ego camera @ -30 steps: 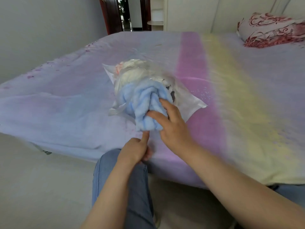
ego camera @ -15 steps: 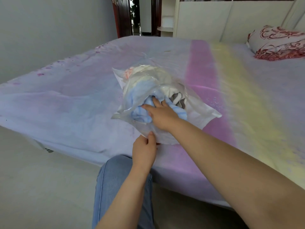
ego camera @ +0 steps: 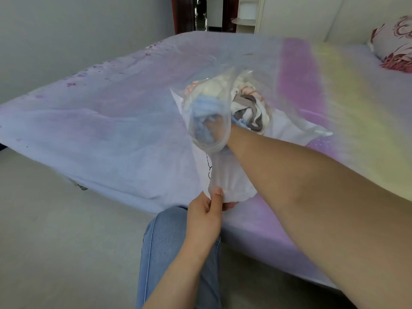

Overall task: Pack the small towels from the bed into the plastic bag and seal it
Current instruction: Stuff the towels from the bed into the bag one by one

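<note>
Plastic bag [ego camera: 225, 175] lies on bed [ego camera: 111, 130], towels [ego camera: 223, 101] stuffed inside. Right hand [ego camera: 215, 129] reaches wrist-deep into bag, arm extended, grip unclear through film. Left hand [ego camera: 206, 216] pinches bag's near edge, thumb on top.

Plastic bag [ego camera: 225, 175]: clear, with a white panel. Towels inside: blue towel [ego camera: 206, 108], cream towel [ego camera: 214, 88], grey-and-white striped towel [ego camera: 249, 110]. Bedsheet [ego camera: 111, 121]: lavender with pink and yellow bands. Pillow [ego camera: 394, 47]: white, red floral. Jeans [ego camera: 160, 253]: light blue.
</note>
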Demonstrator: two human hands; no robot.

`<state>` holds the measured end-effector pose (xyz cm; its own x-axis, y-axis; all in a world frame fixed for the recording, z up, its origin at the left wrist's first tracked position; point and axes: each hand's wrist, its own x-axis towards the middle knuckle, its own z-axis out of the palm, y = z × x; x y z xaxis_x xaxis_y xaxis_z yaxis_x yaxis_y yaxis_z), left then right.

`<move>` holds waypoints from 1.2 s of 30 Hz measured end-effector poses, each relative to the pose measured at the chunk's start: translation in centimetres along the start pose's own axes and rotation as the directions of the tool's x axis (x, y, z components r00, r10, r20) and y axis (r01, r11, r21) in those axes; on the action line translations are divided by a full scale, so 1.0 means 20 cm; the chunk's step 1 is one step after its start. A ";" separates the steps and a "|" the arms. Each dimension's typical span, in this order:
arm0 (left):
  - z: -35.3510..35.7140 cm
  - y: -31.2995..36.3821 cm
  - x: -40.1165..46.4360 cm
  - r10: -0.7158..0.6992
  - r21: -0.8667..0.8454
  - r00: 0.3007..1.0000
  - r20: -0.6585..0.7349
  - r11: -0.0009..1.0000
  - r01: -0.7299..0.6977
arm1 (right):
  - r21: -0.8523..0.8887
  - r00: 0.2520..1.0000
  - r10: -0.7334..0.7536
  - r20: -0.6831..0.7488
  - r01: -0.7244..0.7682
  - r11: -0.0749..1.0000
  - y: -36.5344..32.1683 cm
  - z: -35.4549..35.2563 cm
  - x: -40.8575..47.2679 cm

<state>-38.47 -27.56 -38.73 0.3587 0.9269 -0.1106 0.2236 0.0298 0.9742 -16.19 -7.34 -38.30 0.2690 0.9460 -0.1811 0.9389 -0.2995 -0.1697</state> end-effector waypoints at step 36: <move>-0.13 0.35 0.11 -0.305 -0.686 0.952 -0.024 0.698 0.207 | 0.474 0.751 0.182 -0.635 0.193 0.859 -0.15 0.02 -1.19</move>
<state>-38.38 -24.43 -31.57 0.2518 0.8822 -0.3978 -0.3913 0.4688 0.7919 -25.53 -29.00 -33.95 0.5094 0.7345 0.4483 0.7564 -0.1337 -0.6403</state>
